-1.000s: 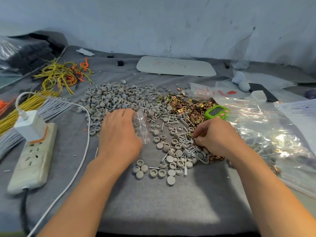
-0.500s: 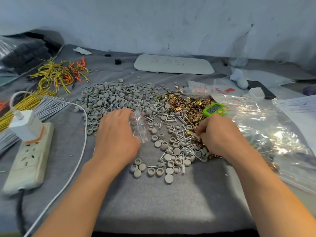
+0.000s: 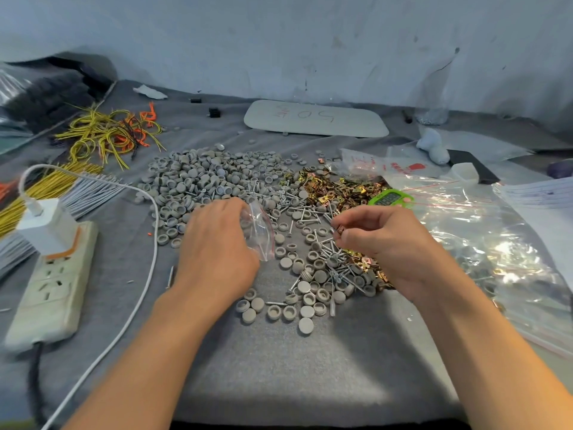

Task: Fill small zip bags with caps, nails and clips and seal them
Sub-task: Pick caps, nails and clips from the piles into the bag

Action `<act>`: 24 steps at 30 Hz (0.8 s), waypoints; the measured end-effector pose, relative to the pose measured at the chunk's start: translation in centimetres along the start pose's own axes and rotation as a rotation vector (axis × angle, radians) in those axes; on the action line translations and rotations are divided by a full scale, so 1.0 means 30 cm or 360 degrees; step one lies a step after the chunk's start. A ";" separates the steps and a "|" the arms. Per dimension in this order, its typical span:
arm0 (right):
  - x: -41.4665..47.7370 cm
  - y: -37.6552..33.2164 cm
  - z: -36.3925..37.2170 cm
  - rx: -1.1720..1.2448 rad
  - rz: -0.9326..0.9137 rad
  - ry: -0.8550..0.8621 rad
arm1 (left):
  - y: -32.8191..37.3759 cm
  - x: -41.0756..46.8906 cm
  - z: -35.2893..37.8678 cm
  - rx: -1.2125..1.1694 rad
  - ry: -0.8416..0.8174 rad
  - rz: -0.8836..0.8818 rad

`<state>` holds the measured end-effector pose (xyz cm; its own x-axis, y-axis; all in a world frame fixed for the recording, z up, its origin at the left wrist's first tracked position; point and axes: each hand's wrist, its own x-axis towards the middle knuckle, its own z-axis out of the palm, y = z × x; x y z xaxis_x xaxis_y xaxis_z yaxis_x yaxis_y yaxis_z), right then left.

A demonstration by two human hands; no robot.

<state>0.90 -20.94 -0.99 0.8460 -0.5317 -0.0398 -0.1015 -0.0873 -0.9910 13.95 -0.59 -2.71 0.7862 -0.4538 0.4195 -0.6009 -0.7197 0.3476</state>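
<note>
My left hand [image 3: 217,243] grips the small zip bag [image 3: 259,232], long axis 11-to-5; my right hand [image 3: 381,243] pinches a clip [image 3: 339,230].

free: bare grey felt mat [image 3: 310,377] lay open just nearer than the scattered round grey plastic caps [image 3: 198,181] | blocked: white power strip [image 3: 52,287] left of caps

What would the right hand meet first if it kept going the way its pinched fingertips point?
The right hand, pinching a small metal piece, points left toward the small zip bag held in the left hand. That bag looks first in line, above loose caps and nails; depth is uncertain.
</note>
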 end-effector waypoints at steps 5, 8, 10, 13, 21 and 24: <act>-0.013 -0.016 0.038 0.0252 -0.0041 -0.0134 | 0.015 -0.006 0.007 -0.0184 -0.0036 0.0066; -0.019 -0.034 0.077 0.0340 -0.0066 -0.0149 | 0.034 -0.008 0.014 -0.0261 -0.0105 0.0117; -0.022 -0.048 0.107 0.0313 -0.0125 -0.0139 | 0.045 -0.007 0.017 -0.0317 -0.0164 0.0127; -0.030 -0.062 0.150 0.0147 -0.0244 -0.0115 | 0.062 -0.009 0.014 -0.0463 -0.0243 0.0113; -0.029 -0.066 0.225 -0.0497 -0.0436 -0.0087 | 0.092 -0.010 0.015 -0.0446 -0.0325 0.0157; -0.024 -0.065 0.230 -0.0582 -0.0510 -0.0062 | 0.083 -0.006 0.005 -0.0452 -0.0307 0.0132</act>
<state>4.10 -14.58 0.09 0.8831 -0.3982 0.2482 -0.0042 -0.5356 -0.8445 12.34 -2.39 -2.03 0.7296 -0.6150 0.2991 -0.6585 -0.5137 0.5500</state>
